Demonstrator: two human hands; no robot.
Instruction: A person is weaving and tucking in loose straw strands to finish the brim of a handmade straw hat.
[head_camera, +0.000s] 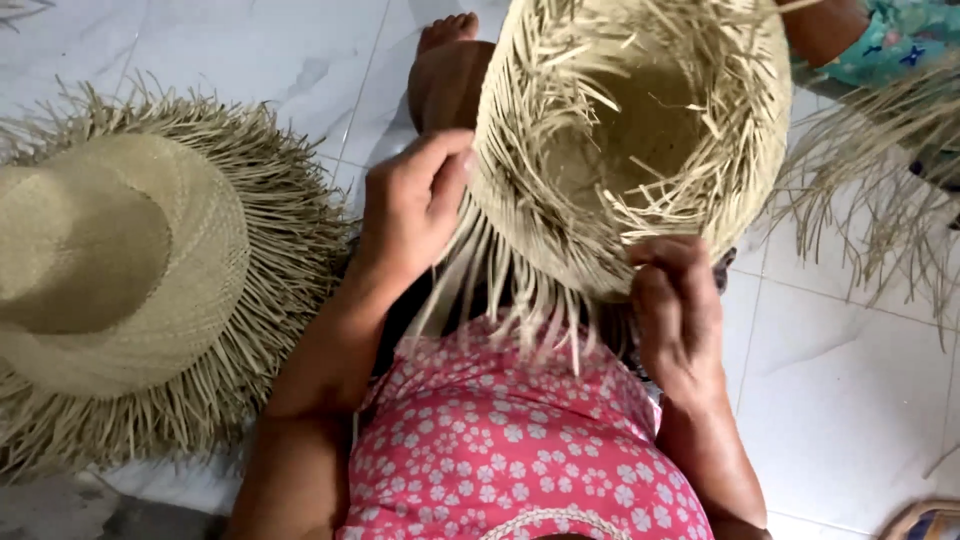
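Note:
An unfinished straw hat (640, 130) is held upside down in front of me, its hollow crown facing up and loose straw ends sticking out all round the brim. My left hand (412, 205) grips the hat's left edge, thumb and fingers pinching straw strands. At the near lower edge, my right hand (675, 300) is closed on the woven rim. Long loose strands (500, 300) hang down between my hands over my pink flowered clothing (510, 440).
A finished woven straw hat (120, 260) with a fringed brim lies on the white tiled floor (860, 380) at the left. My bare foot (445, 70) shows beyond the hat. Another person's arm in teal cloth (880, 40) and more loose straw (880, 180) are at the upper right.

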